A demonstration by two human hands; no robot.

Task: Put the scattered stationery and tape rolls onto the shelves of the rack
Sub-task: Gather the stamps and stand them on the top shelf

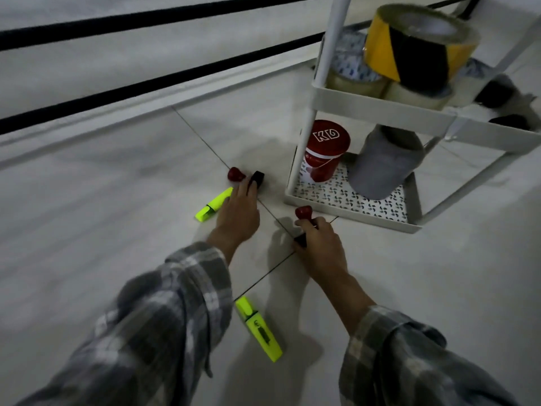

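Nearest me, a yellow highlighter lies loose on the floor tiles; I judge it light, stiff and smooth, best pinched across the barrel. My right grip is clamped round a red-knobbed stamp, small and rigid, while my left grip lies with fingers straight, tips touching a second stamp beside a second highlighter. Beyond, the rack carries tape rolls above; its lower shelf shows bare room along the low front rim.
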